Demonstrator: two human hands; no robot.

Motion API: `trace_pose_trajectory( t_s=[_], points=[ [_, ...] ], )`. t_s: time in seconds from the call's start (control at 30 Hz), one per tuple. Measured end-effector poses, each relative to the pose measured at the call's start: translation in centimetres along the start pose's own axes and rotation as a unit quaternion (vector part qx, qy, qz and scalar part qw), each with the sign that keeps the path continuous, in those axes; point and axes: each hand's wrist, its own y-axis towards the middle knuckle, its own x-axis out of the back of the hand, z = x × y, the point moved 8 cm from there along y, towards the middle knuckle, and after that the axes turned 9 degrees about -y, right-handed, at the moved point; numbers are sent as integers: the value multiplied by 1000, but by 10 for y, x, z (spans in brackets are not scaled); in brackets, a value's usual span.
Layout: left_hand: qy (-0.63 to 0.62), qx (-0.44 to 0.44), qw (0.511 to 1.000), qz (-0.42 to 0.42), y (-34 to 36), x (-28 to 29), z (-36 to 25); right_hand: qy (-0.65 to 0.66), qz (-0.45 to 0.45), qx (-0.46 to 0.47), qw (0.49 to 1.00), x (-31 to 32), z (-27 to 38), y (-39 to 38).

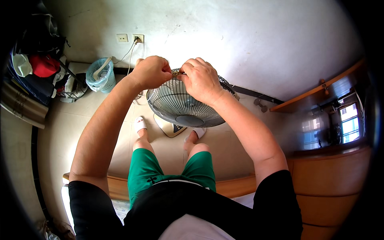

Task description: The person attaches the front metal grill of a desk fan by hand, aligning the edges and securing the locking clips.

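Observation:
A standing fan with a dark wire grille point(180, 96) is in front of me, its round centre cap turned toward me. At the top of its rim sits a small brownish clip point(175, 73). My left hand point(152, 72) is closed in a pinch just left of that clip; whatever its fingertips grip is hidden. My right hand point(201, 80) curls over the top of the rim to the right of the clip, thumb and fingers closed on the grille edge. The fan's base point(170, 129) stands on the floor between my feet.
A blue lined waste basket point(102, 76) stands by the wall, below a socket with a plugged-in cord point(138, 39). Bags and clothes, with a red cap point(44, 65), are piled at the left. Dumbbells point(260, 105) lie near a mirrored wooden cabinet point(328, 176) at the right.

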Motion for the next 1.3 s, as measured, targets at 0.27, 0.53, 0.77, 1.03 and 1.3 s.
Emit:
trace_pose_trajectory(
  t_s=[0.27, 0.53, 0.77, 1.03, 1.3],
  points=[
    [204, 24, 978, 30, 11, -7, -20, 4, -10, -4, 1000, 0, -2, -1],
    [15, 102, 993, 51, 21, -14, 11, 4, -6, 1, 1000, 1, -2, 0],
    [-184, 157, 958, 152, 28, -23, 30, -10, 29, -8, 999, 3, 0, 1],
    [23, 9, 991, 132, 34, -2, 3, 7, 1, 8, 1000, 0, -1, 2],
    [-68, -27, 995, 66, 20, 8, 11, 17, 13, -4, 1000, 1, -1, 2]
  ],
)
